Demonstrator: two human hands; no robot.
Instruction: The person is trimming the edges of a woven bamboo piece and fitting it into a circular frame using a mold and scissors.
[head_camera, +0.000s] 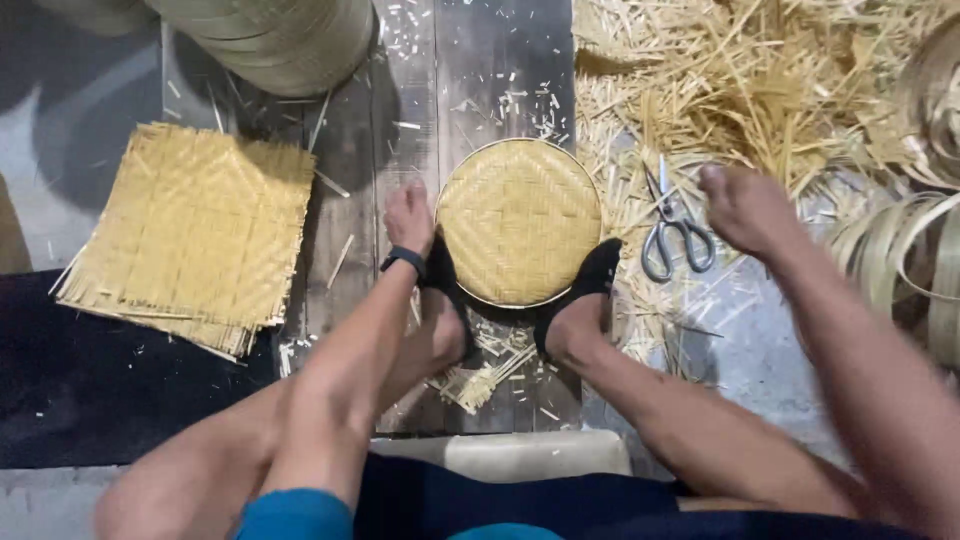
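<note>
Round woven tray (518, 222) lies flat on the plank floor (480, 70), pinned at its near rim between my two feet in black socks. Rim hoop looks fitted all round; no loose ends visible past the edge.

Left hand (410, 217) rests at the tray's left rim, fingers curled down against the boards; whether they pinch anything I cannot tell. Right hand (745, 208) hovers just right of the scissors (675, 228), fingers loosely bent, holding nothing, not touching the handles.

Risks, as I judge them: the tray could skid or spring up if either foot eases off, since only the feet hold it. Scissors lie on loose straw, so a careless grab could push them under the litter or meet the blades.

Around: stack of square woven mats (190, 235) well to the left. Heap of straw offcuts (760, 80) upper right, spilling toward the tray. Coiled bamboo strips (900, 260) at far right, another coil (280, 40) at top. Short trimmings under my heels.
</note>
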